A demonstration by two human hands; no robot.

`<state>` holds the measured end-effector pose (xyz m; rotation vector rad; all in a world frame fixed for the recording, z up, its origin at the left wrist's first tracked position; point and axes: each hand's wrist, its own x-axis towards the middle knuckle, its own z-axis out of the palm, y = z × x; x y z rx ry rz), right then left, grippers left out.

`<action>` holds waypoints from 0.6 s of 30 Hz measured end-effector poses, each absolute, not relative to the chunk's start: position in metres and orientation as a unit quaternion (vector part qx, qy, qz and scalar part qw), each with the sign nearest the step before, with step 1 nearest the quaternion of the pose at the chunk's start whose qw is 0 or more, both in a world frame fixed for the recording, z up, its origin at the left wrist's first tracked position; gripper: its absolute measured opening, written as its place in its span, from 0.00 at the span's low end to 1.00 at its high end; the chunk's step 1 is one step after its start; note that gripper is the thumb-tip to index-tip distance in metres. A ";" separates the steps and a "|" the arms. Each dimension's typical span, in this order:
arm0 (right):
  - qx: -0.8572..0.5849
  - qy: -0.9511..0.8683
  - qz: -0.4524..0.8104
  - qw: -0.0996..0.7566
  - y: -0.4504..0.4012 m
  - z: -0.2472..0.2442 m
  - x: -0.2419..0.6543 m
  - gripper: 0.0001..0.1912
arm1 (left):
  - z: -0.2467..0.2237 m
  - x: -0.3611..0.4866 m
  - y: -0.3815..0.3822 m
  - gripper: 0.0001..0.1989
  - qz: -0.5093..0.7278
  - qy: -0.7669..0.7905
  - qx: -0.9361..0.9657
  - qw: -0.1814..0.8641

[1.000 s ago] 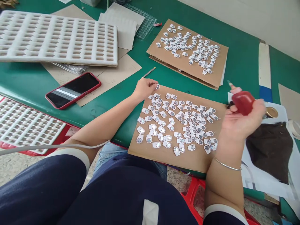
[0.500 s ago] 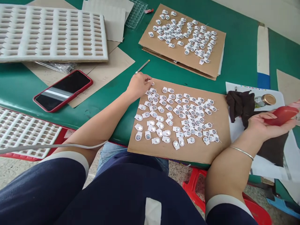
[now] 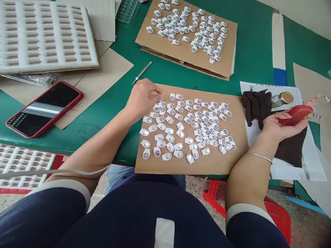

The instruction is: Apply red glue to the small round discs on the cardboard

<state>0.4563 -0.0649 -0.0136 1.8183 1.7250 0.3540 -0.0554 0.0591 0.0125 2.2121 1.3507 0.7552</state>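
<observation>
My left hand [image 3: 142,98] pinches at the upper left corner of a brown cardboard sheet [image 3: 155,167], its fingertips on one of the small round pieces with white tabs [image 3: 160,100]. Many more such pieces lie spread over the sheet. Off to the right, my right hand [image 3: 280,127] is wrapped round a red squeeze bottle [image 3: 296,114], which points up and to the right above white paper. Just behind my left hand, a pair of tweezers [image 3: 142,72] lies on the green table.
A second cardboard stack [image 3: 144,39] with similar pieces stands further back. At left are a red-cased phone [image 3: 45,108] and a white slotted tray [image 3: 46,38]. Dark cloth [image 3: 256,103] and a gold-lidded jar [image 3: 283,98] lie near my right hand.
The whole view has shifted, so the table's things appear further left. My left fingertips have moved slightly down at the sheet's corner. My right hand still holds the red bottle.
</observation>
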 end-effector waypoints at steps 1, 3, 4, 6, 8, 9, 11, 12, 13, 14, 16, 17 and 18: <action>0.660 0.621 0.200 0.372 -0.065 -0.012 0.455 0.20 | 0.014 -0.054 0.056 0.04 0.273 0.472 0.809 0.219; 0.599 0.557 0.298 0.491 -0.063 -0.010 0.451 0.16 | 0.016 -0.051 0.050 0.04 0.265 0.438 0.830 0.221; 0.562 0.526 0.335 0.543 -0.062 -0.009 0.448 0.15 | 0.017 -0.050 0.047 0.04 0.257 0.422 0.841 0.223; 0.485 0.467 0.387 0.631 -0.060 -0.008 0.442 0.17 | 0.018 -0.048 0.043 0.04 0.233 0.396 0.859 0.228; 0.414 0.409 0.419 0.697 -0.057 -0.008 0.437 0.22 | 0.017 -0.047 0.043 0.04 0.214 0.384 0.869 0.229; 0.385 0.380 0.430 0.723 -0.056 -0.008 0.434 0.24 | 0.016 -0.048 0.044 0.04 0.211 0.383 0.870 0.226; 0.340 0.328 0.442 0.763 -0.052 -0.010 0.432 0.26 | 0.013 -0.050 0.047 0.05 0.218 0.387 0.870 0.214; 0.324 0.307 0.445 0.776 -0.051 -0.011 0.432 0.26 | 0.012 -0.051 0.050 0.06 0.225 0.392 0.868 0.205; 0.313 0.292 0.446 0.786 -0.049 -0.011 0.432 0.26 | 0.011 -0.053 0.052 0.07 0.231 0.401 0.864 0.196; 0.308 0.281 0.447 0.792 -0.048 -0.012 0.433 0.25 | 0.011 -0.054 0.054 0.07 0.234 0.413 0.860 0.189; 0.310 0.275 0.450 0.791 -0.046 -0.012 0.436 0.24 | 0.011 -0.056 0.058 0.08 0.233 0.438 0.848 0.185; 0.313 0.276 0.451 0.789 -0.045 -0.012 0.438 0.23 | 0.012 -0.056 0.059 0.08 0.233 0.449 0.842 0.188; 0.316 0.278 0.452 0.787 -0.045 -0.012 0.439 0.23 | 0.012 -0.057 0.060 0.08 0.233 0.458 0.836 0.194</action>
